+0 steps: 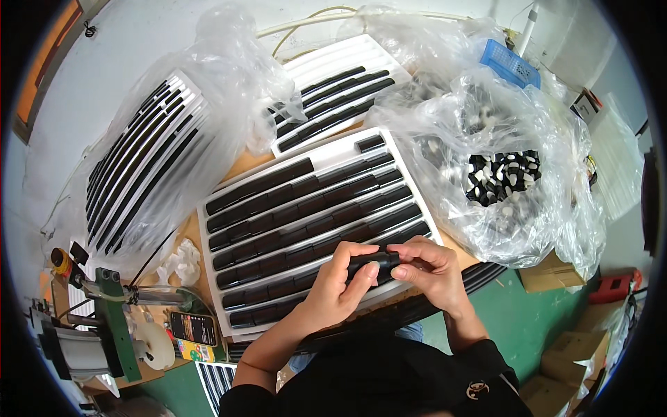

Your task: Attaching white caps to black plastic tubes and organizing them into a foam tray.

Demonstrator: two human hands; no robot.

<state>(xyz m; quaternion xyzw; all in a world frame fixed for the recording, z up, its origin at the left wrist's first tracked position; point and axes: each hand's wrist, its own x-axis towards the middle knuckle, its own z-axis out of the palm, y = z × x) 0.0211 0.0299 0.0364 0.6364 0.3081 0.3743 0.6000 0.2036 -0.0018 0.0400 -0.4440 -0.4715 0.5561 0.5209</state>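
Above the near edge of a white slotted tray (335, 157), both my hands grip one short black cylindrical tube (383, 260). The fingers and thumb of my left hand (342, 279) are closed around its left part. My right hand (432, 270) pinches its right end between thumb and fingers; whether a smaller part sits in that pinch I cannot tell. Beneath my hands, rows of similar black tubes (295, 210) lie end to end in the tray's slots. One lone tube (369, 144) lies at the tray's far right corner.
Behind stands another tray (333, 57), partly filled. A plastic-wrapped tray (147, 149) is at left. On the right, a clear bag surrounds small black and white parts (504, 178). A blue basket (511, 64) sits farther back. A machine (114, 323) and a phone (194, 329) are at left.
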